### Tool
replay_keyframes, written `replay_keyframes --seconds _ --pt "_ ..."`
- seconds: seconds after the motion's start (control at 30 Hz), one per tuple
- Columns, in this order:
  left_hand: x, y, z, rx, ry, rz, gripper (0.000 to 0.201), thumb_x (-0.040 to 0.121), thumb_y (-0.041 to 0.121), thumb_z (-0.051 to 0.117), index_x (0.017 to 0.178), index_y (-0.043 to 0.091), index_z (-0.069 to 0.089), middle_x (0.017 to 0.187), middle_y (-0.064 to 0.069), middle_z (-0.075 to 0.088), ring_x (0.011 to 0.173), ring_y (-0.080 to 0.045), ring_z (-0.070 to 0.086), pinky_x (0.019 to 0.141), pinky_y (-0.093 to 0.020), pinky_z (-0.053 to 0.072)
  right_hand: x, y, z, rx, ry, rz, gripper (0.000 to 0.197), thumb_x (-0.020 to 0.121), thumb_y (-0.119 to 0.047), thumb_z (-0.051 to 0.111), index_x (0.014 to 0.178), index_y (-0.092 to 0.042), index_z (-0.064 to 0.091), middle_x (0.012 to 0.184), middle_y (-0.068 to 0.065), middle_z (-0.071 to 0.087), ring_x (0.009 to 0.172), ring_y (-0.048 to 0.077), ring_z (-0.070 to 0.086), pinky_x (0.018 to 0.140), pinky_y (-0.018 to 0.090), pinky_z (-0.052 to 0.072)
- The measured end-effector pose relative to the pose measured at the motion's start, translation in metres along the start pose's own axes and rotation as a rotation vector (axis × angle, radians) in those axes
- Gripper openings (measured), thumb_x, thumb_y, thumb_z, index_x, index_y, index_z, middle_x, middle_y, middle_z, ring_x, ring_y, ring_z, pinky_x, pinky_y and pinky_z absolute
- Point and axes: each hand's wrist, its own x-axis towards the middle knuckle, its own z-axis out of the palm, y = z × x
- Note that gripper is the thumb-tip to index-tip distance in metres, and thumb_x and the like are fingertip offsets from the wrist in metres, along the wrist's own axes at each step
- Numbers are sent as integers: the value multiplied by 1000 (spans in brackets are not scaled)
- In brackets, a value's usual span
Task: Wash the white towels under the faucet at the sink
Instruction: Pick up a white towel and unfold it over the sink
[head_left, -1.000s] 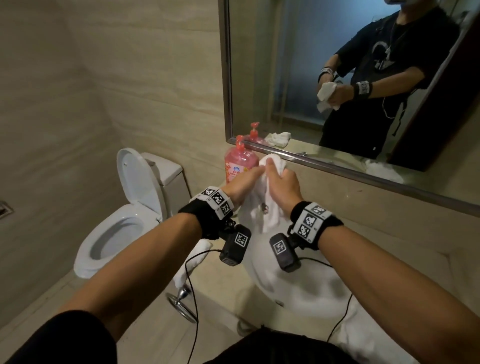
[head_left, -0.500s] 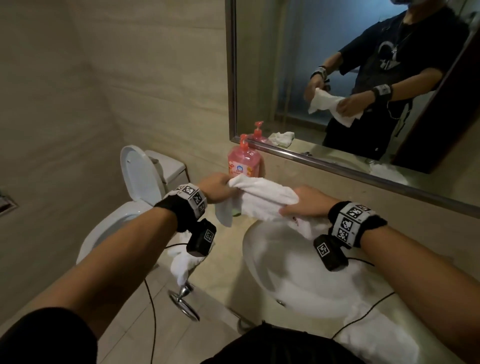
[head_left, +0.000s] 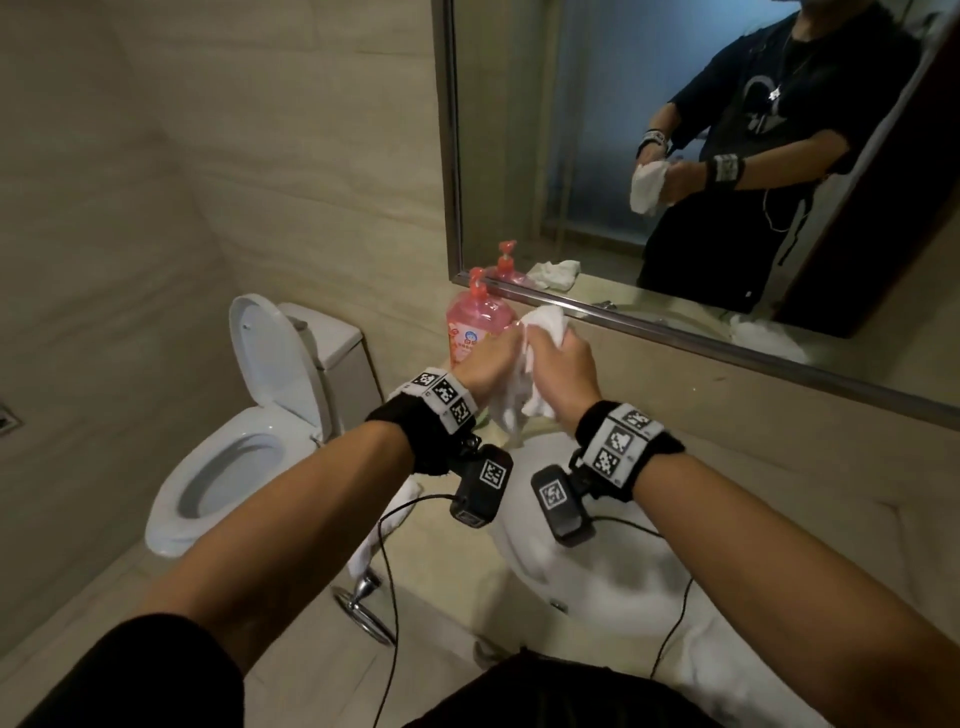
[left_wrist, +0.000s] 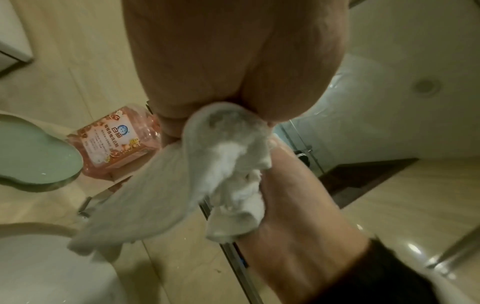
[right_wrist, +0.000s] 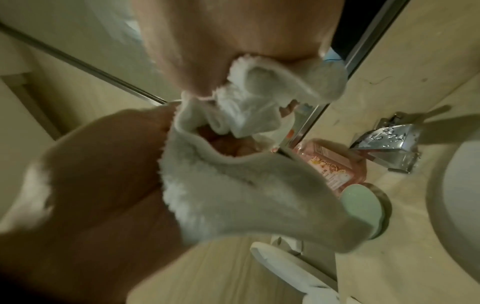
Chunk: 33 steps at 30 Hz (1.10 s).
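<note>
Overhead: 2 hands wring 1 white towel above the basin

Leftmost stands the toilet (head_left: 228, 415), lid raised, apart from the work. Next, a second white towel (head_left: 374, 525) hangs over the bench (head_left: 447, 582) edge by a chrome ring (head_left: 363, 608); a third white cloth (head_left: 748, 680) lies at the near right corner, so 3 towels show on the bench side. 1 pink soap bottle (head_left: 475, 327) stands against the wall under the mirror (head_left: 597, 130), just behind the hands. The left hand (head_left: 491, 364) and right hand (head_left: 563, 371) meet palm to palm above the far rim of the sink (head_left: 597, 571), each grip curled tight round the bunched white towel (head_left: 543, 325), whose loose end hangs between the wrists. Held this way, likely so water drips into the basin; whether it is being rubbed or wrung I cannot tell. The chrome faucet (right_wrist: 387, 142), beaded with drops, sits right of the bottle in the right wrist view; no running water is visible. Judged stage: 1 towel in hand, 2 lying by.
</note>
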Motion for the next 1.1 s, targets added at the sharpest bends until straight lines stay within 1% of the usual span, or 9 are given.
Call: replay_keyframes --seconds 0.07,0.2,0.3,0.43,0.57,0.67,0.8,0.93,1.1 --pt "-4 4 1 67 -4 -10 54 107 38 27 120 -5 56 102 -23 63 91 -34 65 79 -41 58 5 -3 -4 -27 35 18 23 101 -41 50 114 -26 61 89 -2 73 73 17 72 61 35 62" --pt "-5 7 0 29 19 0 41 105 32 33 110 -2 55 99 -18 63 82 -25 62 67 -31 55 3 8 4 -100 42 -101 24 103 -42 49 113 -20 55 83 -6 68 62 4 65 43 12 43" --pt "-5 2 -7 94 -34 -16 46 102 37 41 122 -2 54 104 -17 64 87 -29 64 73 -36 58 12 9 -9 -145 1 -46 29 103 -42 50 109 -17 63 85 -1 71 58 3 67 46 18 47" --pt "0 -10 -30 911 -177 115 60 75 60 73 113 15 62 106 -6 69 93 -25 66 86 -39 56 25 18 -38 -362 -166 14 28 89 -42 67 105 -18 65 90 -1 72 72 12 71 52 26 53" --pt "4 -31 -54 1391 -45 127 78 71 45 82 129 12 42 115 -10 64 100 -30 63 86 -37 53 25 19 -58 -631 -439 -26 78 70 -61 82 121 -23 37 102 -1 63 80 16 68 48 22 48" --pt "7 -37 -67 1221 -38 162 64 86 34 68 130 7 29 112 -14 64 93 -30 62 82 -37 50 18 19 -68 -788 -635 -166 83 64 -53 91 117 -29 32 98 -6 58 72 5 64 42 10 41" --pt "6 -30 -71 1193 -176 250 44 87 28 73 119 10 50 115 -12 56 95 -27 56 82 -29 43 14 23 -66 -990 -661 -446 27 87 -45 74 95 -37 50 73 -12 52 52 -23 51 42 5 37" --pt "6 -24 -74 1145 -245 265 25 88 30 72 100 9 68 93 -4 63 87 -22 54 73 -23 42 20 27 -65 -1060 -675 -508 28 100 -42 57 73 -36 52 74 -8 57 55 -3 53 55 22 38" --pt "5 -19 -83 988 -222 334 22 97 33 60 98 12 69 87 -5 66 79 -22 59 69 -16 46 26 25 -73 -861 -581 -498 21 103 -38 51 83 -35 57 79 -6 61 61 8 59 56 24 42"
